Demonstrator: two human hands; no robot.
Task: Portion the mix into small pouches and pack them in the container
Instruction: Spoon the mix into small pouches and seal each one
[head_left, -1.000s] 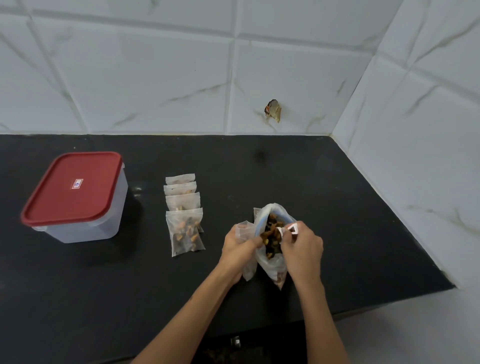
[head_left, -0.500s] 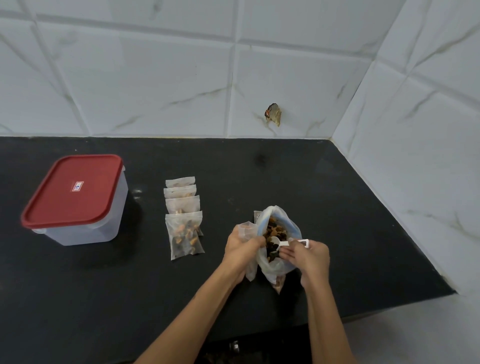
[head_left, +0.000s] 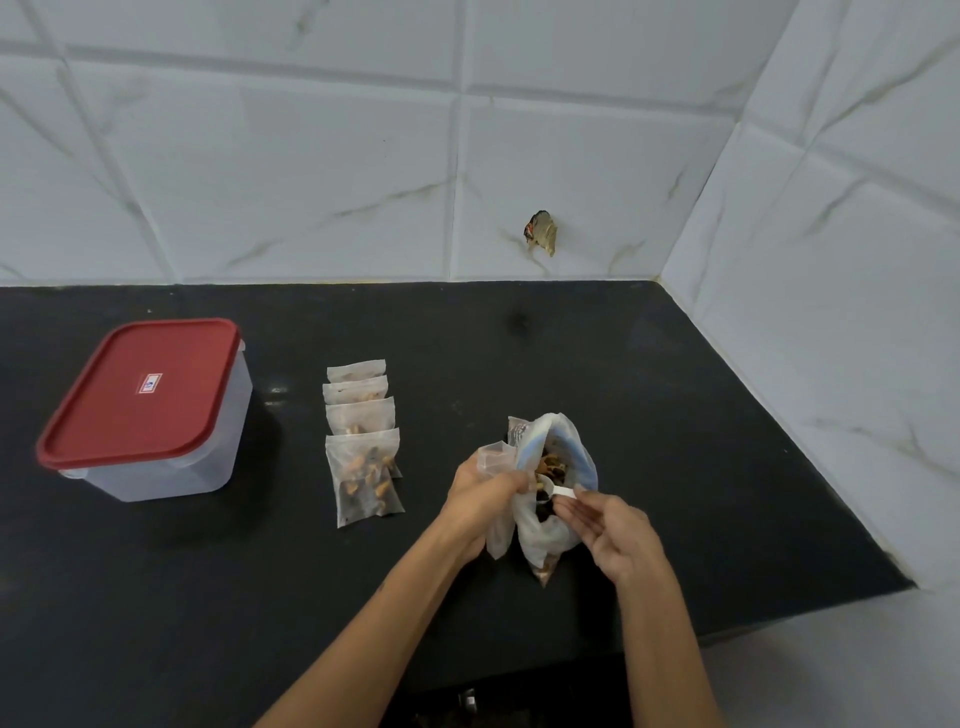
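- The container (head_left: 145, 415), red lid on, stands far left on the black surface (head_left: 675, 415).
- Four filled pouches (head_left: 363, 441) lie overlapping in a row.
- The left hand (head_left: 480, 499) grips an empty pouch (head_left: 496, 457) and the bag of mix (head_left: 556, 493).
- The right hand (head_left: 610, 530) pinches a white spoon (head_left: 553, 492) at the bag's mouth.

Single head-worn wide-angle view, from my own head, facing forward and down onto the black counter (head_left: 649, 415) at arm's reach. My forearms enter from the lower edge; tiled walls (head_left: 311, 156) fill the upper frame, meeting at upper right.
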